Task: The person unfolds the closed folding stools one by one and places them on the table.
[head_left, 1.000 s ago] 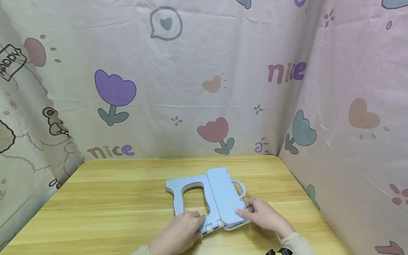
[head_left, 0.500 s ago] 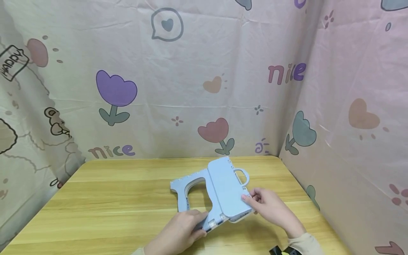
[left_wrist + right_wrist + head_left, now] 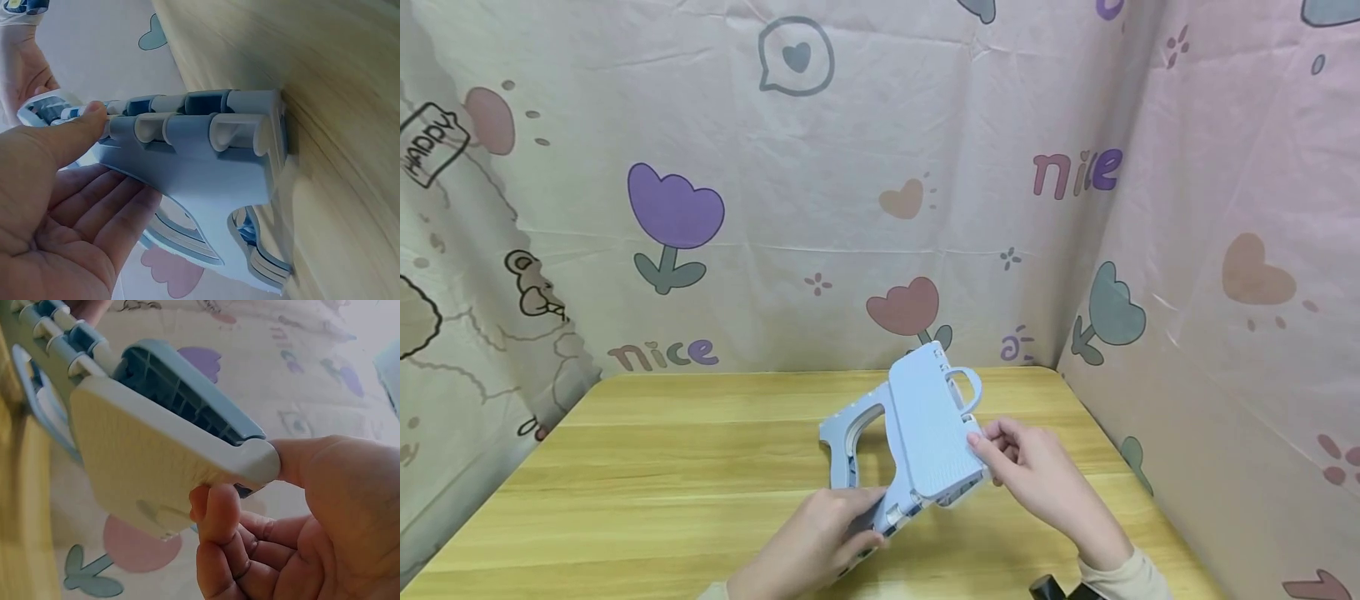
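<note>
A light-blue plastic folding stool (image 3: 929, 425), folded flat, is tilted up off the wooden table with its far end raised. At its lower edge my left hand (image 3: 812, 537) grips the hinged side; the left wrist view has the thumb (image 3: 78, 128) on the hinge tubes and the fingers under the panel. My right hand (image 3: 1037, 475) pinches the right corner of the folded top panel between thumb and curled fingers. A small loop handle (image 3: 973, 390) sticks out on that side. In the right wrist view a ribbed blue half (image 3: 178, 394) stands slightly apart from a pale half (image 3: 131, 450).
The wooden table (image 3: 700, 467) extends left, right and behind the stool. A patterned fabric curtain (image 3: 820, 208) hangs behind it and along both sides. A black device (image 3: 1060, 588) sits at my right wrist.
The folded stool has been lifted and tilted from lying almost flat, its far end rising. Both hands keep their hold, and the right hand has moved up with its corner.
</note>
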The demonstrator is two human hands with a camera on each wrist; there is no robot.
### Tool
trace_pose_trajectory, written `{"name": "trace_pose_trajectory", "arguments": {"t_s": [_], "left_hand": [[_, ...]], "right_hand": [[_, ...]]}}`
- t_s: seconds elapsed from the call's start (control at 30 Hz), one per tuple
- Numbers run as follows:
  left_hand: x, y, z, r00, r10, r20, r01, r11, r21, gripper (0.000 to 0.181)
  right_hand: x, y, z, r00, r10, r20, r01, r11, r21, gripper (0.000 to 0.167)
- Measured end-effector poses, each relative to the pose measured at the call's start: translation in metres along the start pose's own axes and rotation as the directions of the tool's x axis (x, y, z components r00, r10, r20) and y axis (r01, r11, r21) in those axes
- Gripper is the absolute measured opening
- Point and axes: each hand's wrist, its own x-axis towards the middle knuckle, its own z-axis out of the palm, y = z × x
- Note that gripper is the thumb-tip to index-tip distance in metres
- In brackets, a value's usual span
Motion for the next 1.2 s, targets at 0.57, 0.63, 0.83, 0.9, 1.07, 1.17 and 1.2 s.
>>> {"name": "trace_pose_trajectory", "arguments": {"t_s": [0.57,0.63,0.83,0.9,1.07,1.17,1.2], "left_hand": [[-0.009,-0.005,-0.007,0.999,-0.043,-0.003,0.042,0.993,-0.111,0.051],[-0.009,-0.005,-0.007,0.998,-0.055,-0.003,0.054,0.993,-0.108,0.054],[-0.010,-0.005,-0.006,0.999,-0.018,-0.037,0.014,0.995,-0.102,0.052],[-0.010,-0.005,-0.006,0.999,-0.016,-0.041,0.011,0.994,-0.105,0.051],[-0.009,-0.005,-0.006,0.998,-0.066,-0.014,0.063,0.988,-0.142,0.056],[-0.009,-0.006,-0.005,0.996,-0.094,-0.008,0.092,0.984,-0.151,0.056],[-0.009,-0.006,-0.004,0.995,-0.096,-0.013,0.093,0.984,-0.150,0.055]], "right_hand": [[-0.001,-0.046,0.015,0.965,-0.232,-0.119,0.231,0.973,-0.018,0.019],[0.000,-0.048,0.016,0.958,-0.257,-0.127,0.257,0.966,-0.020,0.017],[0.001,-0.055,0.022,0.936,-0.322,-0.145,0.321,0.947,-0.032,0.014],[0.001,-0.057,0.023,0.933,-0.329,-0.148,0.328,0.944,-0.028,0.014],[0.001,-0.060,0.028,0.913,-0.380,-0.148,0.378,0.925,-0.039,0.015],[0.001,-0.061,0.032,0.887,-0.440,-0.137,0.437,0.898,-0.055,0.019],[0.002,-0.062,0.033,0.879,-0.459,-0.131,0.456,0.888,-0.054,0.021]]}}
